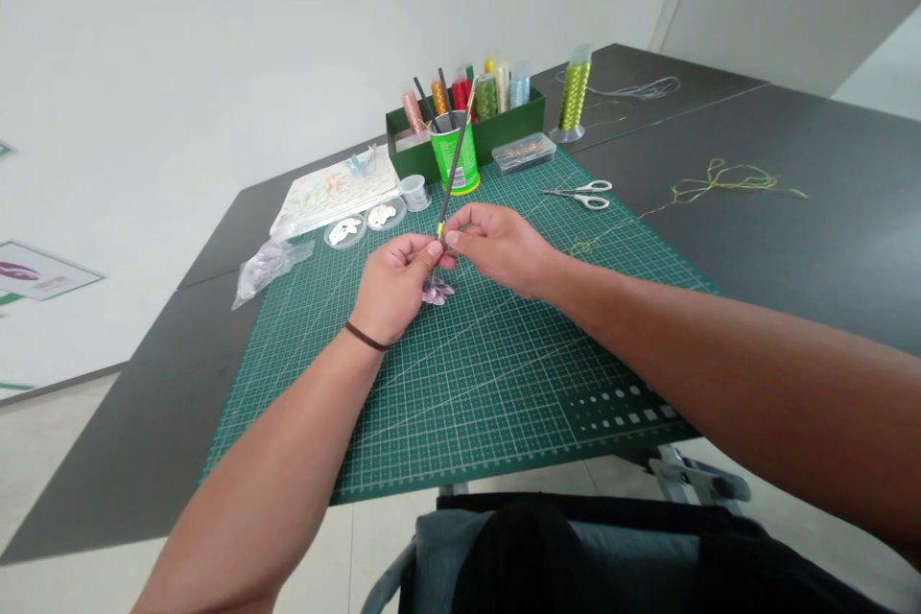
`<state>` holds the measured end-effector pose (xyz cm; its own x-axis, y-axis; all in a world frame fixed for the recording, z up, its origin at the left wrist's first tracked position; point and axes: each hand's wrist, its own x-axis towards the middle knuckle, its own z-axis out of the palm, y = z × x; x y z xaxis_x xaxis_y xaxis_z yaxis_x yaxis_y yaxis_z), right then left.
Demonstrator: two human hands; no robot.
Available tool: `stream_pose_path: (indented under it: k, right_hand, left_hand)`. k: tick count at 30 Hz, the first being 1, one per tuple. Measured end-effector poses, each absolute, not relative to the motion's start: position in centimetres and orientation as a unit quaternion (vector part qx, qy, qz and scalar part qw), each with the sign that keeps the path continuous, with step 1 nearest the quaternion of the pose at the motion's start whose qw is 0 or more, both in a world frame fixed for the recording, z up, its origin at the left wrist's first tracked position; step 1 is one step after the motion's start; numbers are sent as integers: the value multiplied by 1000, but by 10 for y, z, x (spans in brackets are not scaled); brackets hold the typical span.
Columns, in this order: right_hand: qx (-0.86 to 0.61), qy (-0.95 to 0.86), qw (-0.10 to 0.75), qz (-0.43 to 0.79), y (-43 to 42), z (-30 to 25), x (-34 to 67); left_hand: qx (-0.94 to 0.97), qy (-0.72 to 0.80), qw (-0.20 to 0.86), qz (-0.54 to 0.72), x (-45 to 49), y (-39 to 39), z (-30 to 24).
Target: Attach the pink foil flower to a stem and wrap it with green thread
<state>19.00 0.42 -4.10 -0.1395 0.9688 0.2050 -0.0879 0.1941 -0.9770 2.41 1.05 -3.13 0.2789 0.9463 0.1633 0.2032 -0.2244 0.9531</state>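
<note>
Both hands meet over the cutting mat around a thin dark stick (455, 163), tilted upward with a gold-coloured far end. Yellow-green thread (440, 229) is wrapped round the stick just above my fingers. My left hand (394, 286) pinches the stick's lower end between thumb and fingers. Below that grip hangs a flower of pale purple petals (436, 291). My right hand (500, 249) is closed, thumb against fingers, at the stick by the thread; its fingertips partly hide what they pinch.
On the green cutting mat (460, 403) lie scissors (586, 194), a clear case (524, 153) and dishes of white pieces (345, 230). Behind stand a green can (460, 158), a box of thread spools (518, 120) and a green spool (574, 96). Loose thread (720, 180) trails right; a plastic bag (266, 269) lies left.
</note>
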Motion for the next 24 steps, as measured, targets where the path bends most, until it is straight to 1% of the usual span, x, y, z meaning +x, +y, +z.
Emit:
stream_pose_path:
  k: [7, 17, 24]
  right_hand:
    - [-372, -564, 547, 494, 3, -42, 191]
    - [-353, -560, 543, 516, 3, -40, 191]
    - [-335, -555, 534, 543, 3, -38, 190]
  left_hand:
    - [658, 434, 447, 423, 24, 11, -33]
    - [676, 384, 460, 429, 24, 10, -34]
    - [698, 363, 468, 401, 22, 14, -37]
